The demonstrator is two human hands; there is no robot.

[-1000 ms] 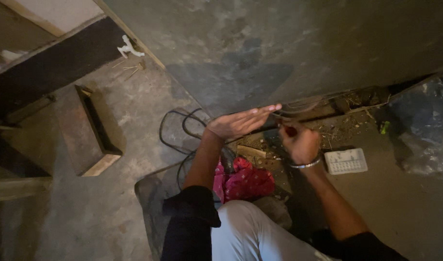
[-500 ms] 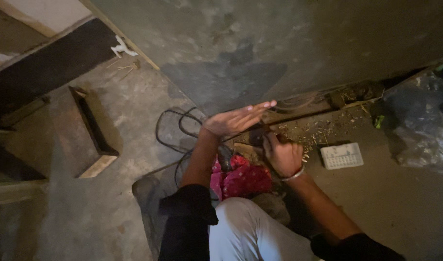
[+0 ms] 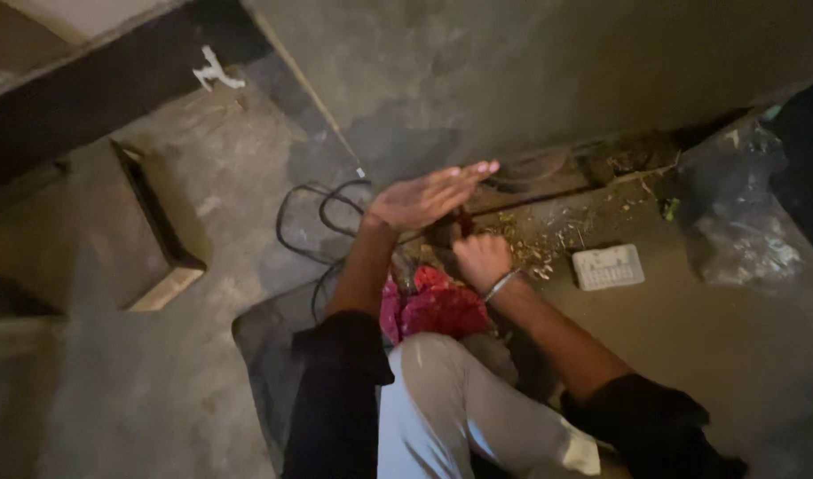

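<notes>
Left hand (image 3: 424, 197): flat, fingers stretched out, holding nothing, raised over the floor.
Right hand (image 3: 482, 259): curled shut, contents hidden.
Below: crumpled red-pink cloth (image 3: 438, 306).
Beside: white rectangular grid tray (image 3: 609, 267).

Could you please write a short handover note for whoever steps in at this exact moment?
Left hand: open and flat, palm down, held above the floor, holding nothing.
Right hand: closed, low over the scattered debris by the wall; what it grips cannot be seen.
Red cloth lies bunched in front of the knee; black cable loops on the floor at the left; white grid-shaped piece lies to the right.
Done: cannot tell. Left: debris remains spread along the wall base.
</notes>
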